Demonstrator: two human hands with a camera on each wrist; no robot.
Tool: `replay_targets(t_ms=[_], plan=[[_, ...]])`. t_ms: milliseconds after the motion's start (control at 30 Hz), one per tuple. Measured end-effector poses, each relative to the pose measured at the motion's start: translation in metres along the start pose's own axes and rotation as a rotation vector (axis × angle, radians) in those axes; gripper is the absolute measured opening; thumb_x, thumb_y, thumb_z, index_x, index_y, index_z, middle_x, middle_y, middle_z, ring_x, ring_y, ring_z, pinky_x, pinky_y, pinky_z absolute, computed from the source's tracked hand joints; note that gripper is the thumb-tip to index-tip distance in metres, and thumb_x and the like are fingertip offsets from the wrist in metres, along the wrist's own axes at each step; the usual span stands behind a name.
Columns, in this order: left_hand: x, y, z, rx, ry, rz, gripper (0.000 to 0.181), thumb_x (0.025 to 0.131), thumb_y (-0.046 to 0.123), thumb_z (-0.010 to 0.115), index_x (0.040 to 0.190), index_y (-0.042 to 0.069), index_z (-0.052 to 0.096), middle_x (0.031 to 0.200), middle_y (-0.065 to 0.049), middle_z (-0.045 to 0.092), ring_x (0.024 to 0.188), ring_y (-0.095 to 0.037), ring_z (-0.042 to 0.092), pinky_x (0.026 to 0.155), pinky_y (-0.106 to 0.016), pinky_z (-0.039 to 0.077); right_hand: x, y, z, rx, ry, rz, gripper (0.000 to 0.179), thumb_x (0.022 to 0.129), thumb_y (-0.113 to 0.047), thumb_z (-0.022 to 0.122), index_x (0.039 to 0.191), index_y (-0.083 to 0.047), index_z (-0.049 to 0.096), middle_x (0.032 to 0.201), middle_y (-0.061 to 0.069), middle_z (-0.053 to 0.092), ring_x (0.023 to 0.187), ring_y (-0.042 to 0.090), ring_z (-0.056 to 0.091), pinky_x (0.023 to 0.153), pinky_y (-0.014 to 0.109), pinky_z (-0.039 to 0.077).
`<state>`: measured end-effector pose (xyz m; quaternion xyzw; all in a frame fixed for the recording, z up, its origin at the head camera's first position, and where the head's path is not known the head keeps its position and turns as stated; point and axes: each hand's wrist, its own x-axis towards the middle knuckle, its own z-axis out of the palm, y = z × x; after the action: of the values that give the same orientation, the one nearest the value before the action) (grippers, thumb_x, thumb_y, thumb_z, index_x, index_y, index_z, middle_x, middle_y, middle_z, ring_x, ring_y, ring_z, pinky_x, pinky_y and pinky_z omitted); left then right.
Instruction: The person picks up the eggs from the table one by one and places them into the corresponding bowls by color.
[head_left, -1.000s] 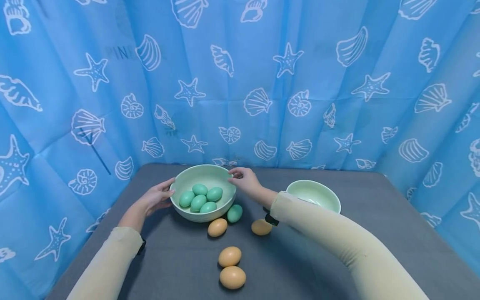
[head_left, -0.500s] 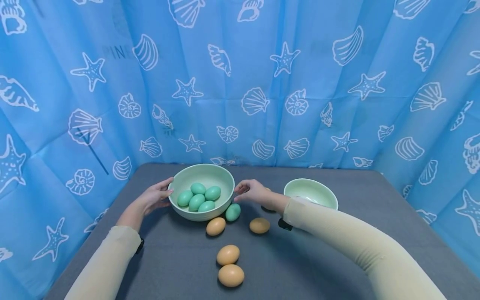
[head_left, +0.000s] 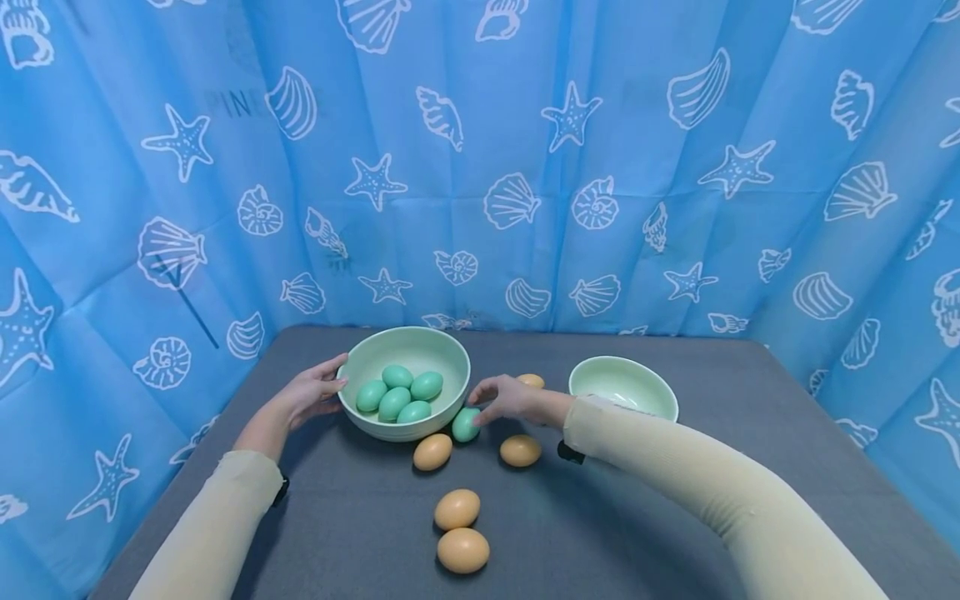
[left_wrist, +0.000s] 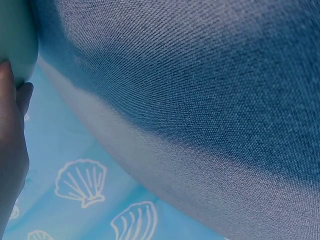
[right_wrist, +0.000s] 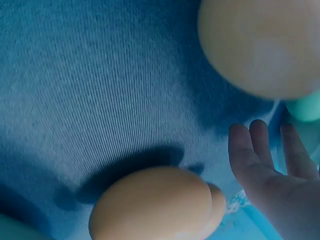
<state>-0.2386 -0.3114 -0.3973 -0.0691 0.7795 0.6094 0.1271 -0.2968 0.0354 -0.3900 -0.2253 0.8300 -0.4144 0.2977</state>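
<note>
A large pale green bowl [head_left: 408, 434] stands at the back left of the table with several green eggs [head_left: 394, 404] inside. My left hand [head_left: 306, 397] rests straight fingers against its left outer wall; in the left wrist view, fingers [left_wrist: 5, 82] touch the bowl's side [left_wrist: 17, 40]. Just right of the bowl lies another green egg [head_left: 465, 425]. My right hand [head_left: 507, 398] is at that egg, thumb and fingertips over its upper right side. Seen from the right wrist, the fingers are spread and relaxed, with the green egg [right_wrist: 306, 108] beyond them.
A brown egg [head_left: 432, 452] lies before the bowl, another [head_left: 520, 451] below my right hand, and one [head_left: 531, 380] behind it. Two brown eggs [head_left: 462, 551] sit nearer the front. A smaller green bowl [head_left: 637, 383] stands right, partly behind my sleeve. A blue curtain [head_left: 480, 167] hangs behind.
My right hand has moved from the large bowl's right rim down to the green egg outside it, uncovering a brown egg behind. My left hand has stayed at the bowl.
</note>
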Motion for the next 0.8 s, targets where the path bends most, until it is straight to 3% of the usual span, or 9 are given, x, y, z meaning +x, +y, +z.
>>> replay_targets(t_ms=[267,533,800], plan=[[-0.003,0.002,0.001,0.005,0.002,-0.001,0.064,0.109,0.014,0.04,0.162,0.012,0.003,0.167,-0.022,-0.002,0.15,-0.045,0.019,0.115,-0.06,0.032,0.003,0.004,0.009,0.002,0.007,-0.041,0.029,0.086,0.001,0.076,0.115,0.0,0.069,0.123,0.011,0.067,0.132,0.033,0.052,0.104,0.041,0.049],[-0.002,0.003,0.0,-0.001,-0.009,-0.003,0.064,0.109,0.013,0.039,0.162,0.011,0.003,0.167,-0.023,-0.002,0.15,-0.045,0.018,0.116,-0.06,0.031,0.005,0.004,0.013,0.015,0.034,-0.027,0.029,0.085,0.005,0.076,0.113,0.001,0.071,0.116,0.012,0.069,0.111,0.024,0.062,0.089,0.034,0.057],[0.0,0.001,0.0,-0.01,-0.007,-0.017,0.064,0.109,0.013,0.039,0.162,0.012,0.003,0.167,-0.021,-0.003,0.151,-0.044,0.018,0.116,-0.059,0.032,0.005,0.005,0.012,0.035,0.075,0.032,0.035,0.084,0.004,0.077,0.118,0.0,0.072,0.128,0.015,0.066,0.124,0.031,0.058,0.1,0.041,0.053]])
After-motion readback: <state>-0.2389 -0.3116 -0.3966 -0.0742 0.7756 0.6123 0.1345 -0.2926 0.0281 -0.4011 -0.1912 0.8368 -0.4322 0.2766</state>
